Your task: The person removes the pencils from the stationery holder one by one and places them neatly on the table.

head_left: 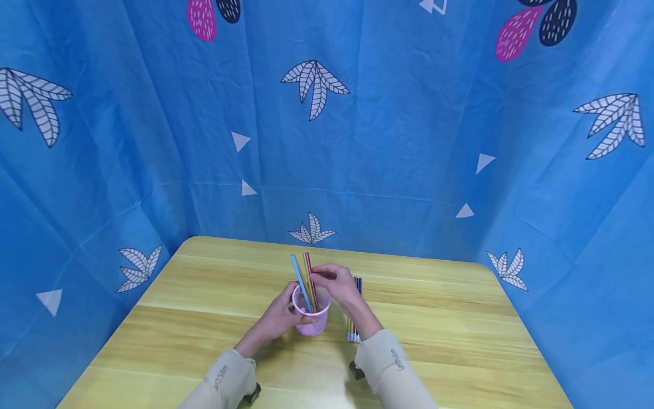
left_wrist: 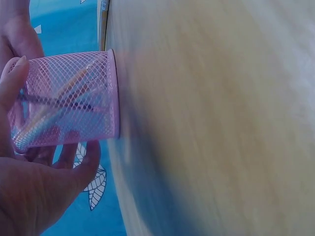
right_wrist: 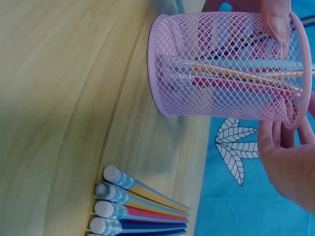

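Observation:
My left hand (head_left: 278,315) grips a pink mesh pencil cup (right_wrist: 197,105) from its left side, the thumb near the rim. Light blue (head_left: 300,281), yellow and red pencils lean in the cup, their tops above the rim. The eraser ends show through the mesh near the base in the right wrist view. Above the rim, my right hand (head_left: 337,284) pinches the red pencil (head_left: 308,264) between thumb and forefinger. That hand's other fingers (right_wrist: 275,135) are beside the rim.
Several eraser-tipped pencils (right_wrist: 147,216), yellow, red and dark blue, lie side by side on the wooden table (head_left: 449,329), right of the cup and partly under my right forearm. A patterned blue cloth (head_left: 409,142) hangs around the table.

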Demonstrator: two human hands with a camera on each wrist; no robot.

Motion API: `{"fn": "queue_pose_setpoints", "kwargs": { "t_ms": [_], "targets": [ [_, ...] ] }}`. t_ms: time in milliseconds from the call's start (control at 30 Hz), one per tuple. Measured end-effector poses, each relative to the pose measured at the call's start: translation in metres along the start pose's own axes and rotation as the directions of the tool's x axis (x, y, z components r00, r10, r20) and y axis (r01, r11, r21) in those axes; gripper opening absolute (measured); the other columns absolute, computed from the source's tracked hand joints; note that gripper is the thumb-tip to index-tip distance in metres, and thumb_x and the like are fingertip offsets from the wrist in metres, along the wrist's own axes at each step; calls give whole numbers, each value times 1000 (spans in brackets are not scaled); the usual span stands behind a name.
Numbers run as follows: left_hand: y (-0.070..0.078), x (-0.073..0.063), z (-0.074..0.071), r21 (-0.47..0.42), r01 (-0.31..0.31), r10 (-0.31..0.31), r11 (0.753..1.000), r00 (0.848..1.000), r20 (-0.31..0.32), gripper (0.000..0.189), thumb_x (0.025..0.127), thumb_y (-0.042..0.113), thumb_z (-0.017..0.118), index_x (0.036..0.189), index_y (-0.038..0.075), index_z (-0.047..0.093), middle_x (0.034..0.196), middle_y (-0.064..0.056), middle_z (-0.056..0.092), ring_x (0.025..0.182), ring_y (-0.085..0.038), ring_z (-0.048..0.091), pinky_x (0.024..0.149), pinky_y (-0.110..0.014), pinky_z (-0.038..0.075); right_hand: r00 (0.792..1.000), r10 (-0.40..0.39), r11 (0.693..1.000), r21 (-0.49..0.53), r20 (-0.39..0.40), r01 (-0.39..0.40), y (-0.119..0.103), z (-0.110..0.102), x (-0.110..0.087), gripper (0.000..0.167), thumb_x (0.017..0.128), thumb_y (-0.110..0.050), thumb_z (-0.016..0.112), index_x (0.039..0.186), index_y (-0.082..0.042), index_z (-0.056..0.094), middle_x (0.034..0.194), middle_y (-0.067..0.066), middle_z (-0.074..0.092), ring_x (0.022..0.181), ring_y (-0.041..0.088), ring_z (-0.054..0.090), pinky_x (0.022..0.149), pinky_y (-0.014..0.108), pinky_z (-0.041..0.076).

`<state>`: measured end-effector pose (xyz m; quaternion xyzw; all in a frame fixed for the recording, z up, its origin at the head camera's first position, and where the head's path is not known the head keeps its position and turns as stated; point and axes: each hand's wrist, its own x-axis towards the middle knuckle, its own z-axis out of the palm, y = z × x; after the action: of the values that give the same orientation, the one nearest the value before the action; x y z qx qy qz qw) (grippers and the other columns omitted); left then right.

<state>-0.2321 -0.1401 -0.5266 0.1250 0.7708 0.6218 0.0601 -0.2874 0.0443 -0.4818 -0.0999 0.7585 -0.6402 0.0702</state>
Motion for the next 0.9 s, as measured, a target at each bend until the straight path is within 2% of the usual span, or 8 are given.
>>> {"fn": "queue_pose_setpoints", "kwargs": {
  "t_ms": [367,700,900],
  "targets": [
    [0,-1,-1,-13,-13,13,1000,1000,12,80,80,13,89,147,18,47,147,-13,57,136,-39,54,114,-61,45,999,-4,1000,-23,-36,3,2,6,3,25,92,-8,76,117,-2,75,109,14,76,93,13,68,90,30,61],
    [-1,-1,-2,-12,-6,6,1000,1000,20,81,81,14,88,149,20,45,150,-13,55,138,-42,52,113,-63,45,998,-3,998,-62,-55,-1,1,5,4,23,93,-12,76,115,-5,76,109,11,76,97,17,68,94,35,60],
    [0,-1,-2,-11,-8,9,1000,1000,26,80,82,15,88,150,17,45,153,-14,52,139,-43,50,113,-64,44,996,-40,995,-99,-85,32,-1,2,2,23,94,-13,75,116,-7,76,109,9,75,99,18,67,92,33,60]
  ]
}}
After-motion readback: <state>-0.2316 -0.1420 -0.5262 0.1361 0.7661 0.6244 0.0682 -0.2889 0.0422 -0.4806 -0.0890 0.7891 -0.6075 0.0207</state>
